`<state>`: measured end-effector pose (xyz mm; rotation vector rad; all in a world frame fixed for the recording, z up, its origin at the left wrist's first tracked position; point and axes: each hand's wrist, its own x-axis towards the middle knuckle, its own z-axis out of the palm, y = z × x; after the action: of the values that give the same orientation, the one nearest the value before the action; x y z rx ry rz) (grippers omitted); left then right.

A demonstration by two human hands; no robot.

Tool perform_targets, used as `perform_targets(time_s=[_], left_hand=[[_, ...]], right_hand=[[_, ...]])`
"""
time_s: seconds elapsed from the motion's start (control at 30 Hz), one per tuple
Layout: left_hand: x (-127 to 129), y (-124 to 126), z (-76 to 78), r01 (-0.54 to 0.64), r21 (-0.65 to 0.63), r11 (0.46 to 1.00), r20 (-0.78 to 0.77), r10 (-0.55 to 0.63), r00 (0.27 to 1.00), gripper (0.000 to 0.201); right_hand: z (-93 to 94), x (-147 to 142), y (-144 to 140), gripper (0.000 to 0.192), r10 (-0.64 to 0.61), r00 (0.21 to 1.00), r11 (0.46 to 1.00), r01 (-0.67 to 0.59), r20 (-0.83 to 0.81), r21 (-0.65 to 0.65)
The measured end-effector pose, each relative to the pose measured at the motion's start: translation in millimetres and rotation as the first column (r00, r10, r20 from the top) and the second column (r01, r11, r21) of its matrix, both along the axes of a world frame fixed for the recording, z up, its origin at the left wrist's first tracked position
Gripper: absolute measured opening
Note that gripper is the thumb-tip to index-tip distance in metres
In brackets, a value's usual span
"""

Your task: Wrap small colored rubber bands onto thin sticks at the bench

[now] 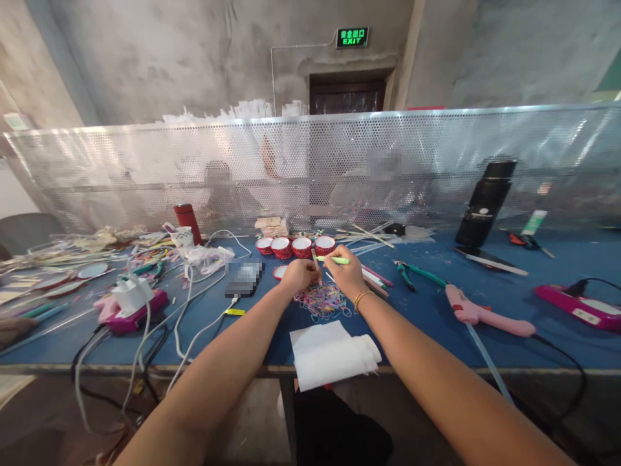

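Note:
My right hand (348, 272) is closed around a light green marker (336, 260) that points left. Its tip is at a thin pale stick (315, 264), which my left hand (297, 278) pinches upright. Under both hands lies a loose heap of small coloured rubber bands (324, 303). Several small red round tubs (301, 247) with white tops stand in a row just beyond my hands. Beside my left hand a similar white round top (280, 272) is partly hidden. Close to the table's front edge rests folded white paper (332, 353).
A pink glue gun (485, 314), green-handled pliers (420, 272) and a black bottle (486, 204) stand or lie to the right. At left are a phone (244, 279), cables, a magenta power strip (133, 316) and a red bottle (188, 223). A perforated metal screen (310, 152) crosses behind.

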<state>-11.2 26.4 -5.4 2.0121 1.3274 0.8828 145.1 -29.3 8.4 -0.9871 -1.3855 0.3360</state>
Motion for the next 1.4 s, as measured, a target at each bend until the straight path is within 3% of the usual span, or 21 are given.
perform_targets(time_s=[1.4], left_hand=[[1.4,6.6,-5.8,0.028,-0.058,0.998,0.082,-0.023,0.996,0.006]], right_hand=[[-0.7,0.6,-0.1,0.013,-0.010,1.000,1.000,0.010,0.008,-0.016]])
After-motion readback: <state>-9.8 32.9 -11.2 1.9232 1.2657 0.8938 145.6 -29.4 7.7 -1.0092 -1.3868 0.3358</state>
